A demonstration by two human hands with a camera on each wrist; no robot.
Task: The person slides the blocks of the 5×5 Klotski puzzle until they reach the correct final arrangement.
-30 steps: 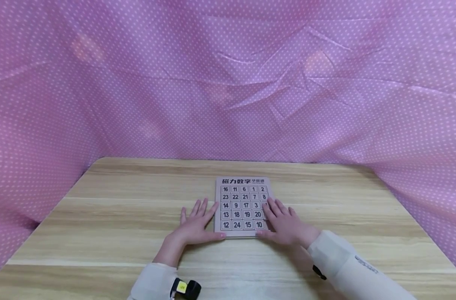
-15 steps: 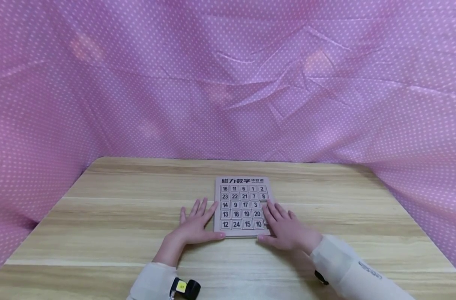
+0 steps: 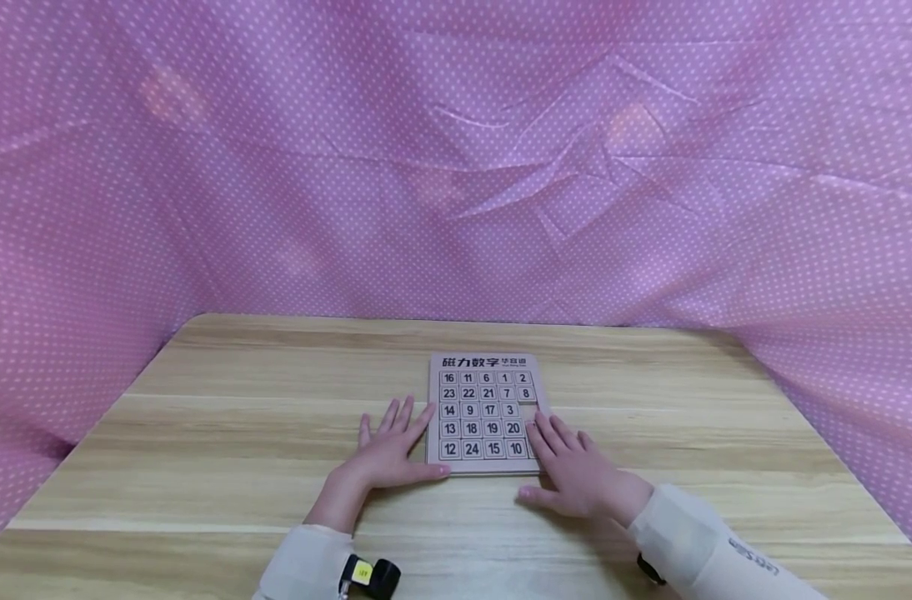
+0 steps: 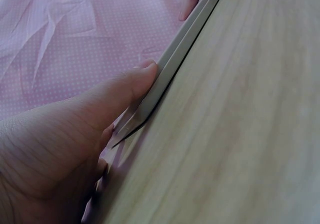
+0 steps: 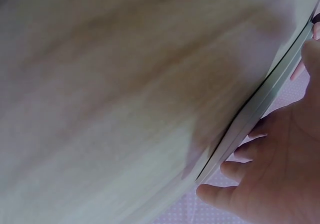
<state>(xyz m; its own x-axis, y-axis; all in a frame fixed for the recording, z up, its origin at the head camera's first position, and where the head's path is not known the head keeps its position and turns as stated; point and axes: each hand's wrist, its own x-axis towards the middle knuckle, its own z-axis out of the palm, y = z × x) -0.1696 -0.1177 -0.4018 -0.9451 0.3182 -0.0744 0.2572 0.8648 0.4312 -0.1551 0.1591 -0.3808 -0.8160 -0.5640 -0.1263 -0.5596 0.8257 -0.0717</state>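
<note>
A flat beige rectangular number board [image 3: 486,467] is touched at both side edges by straight-fingered left hand [image 3: 387,460] and right hand [image 3: 574,475], nothing gripped; sliding seems in progress, light fingertip pressure needed next.

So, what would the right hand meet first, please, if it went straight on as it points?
The right hand would probably meet tile 8 or tile 3 on the number board, though depth is unclear.

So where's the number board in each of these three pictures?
Head: number board, below centre, between the left hand and the right hand.
Left wrist: number board, edge-on, slanting up past the centre to the top.
Right wrist: number board, edge-on, slanting up the right side.
Shared landmark: pink dotted cloth.
</note>
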